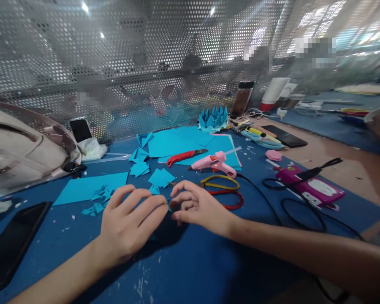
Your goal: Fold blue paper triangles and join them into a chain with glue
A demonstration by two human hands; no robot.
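My left hand (pixel 131 221) is closed, its fingers bent down at a small piece of blue paper (pixel 169 206), which is mostly hidden. From the other side my right hand (pixel 202 209) curls its fingers round the same piece. Just beyond lie folded blue paper pieces (pixel 161 177) and scissors (pixel 223 182) with yellow and red handles. A pink glue gun (pixel 213 162) and a red utility knife (pixel 185 157) rest on blue paper sheets (pixel 177 141). Near my left hand are more folded blue scraps (pixel 96 207).
A spiky blue paper flower (pixel 213 118) stands at the back. On the left are a phone (pixel 14 245) and a pale bag (pixel 22 147). To the right, a purple power strip (pixel 310 188) has looping black cables. Perforated metal sheeting (pixel 129 63) closes off the back.
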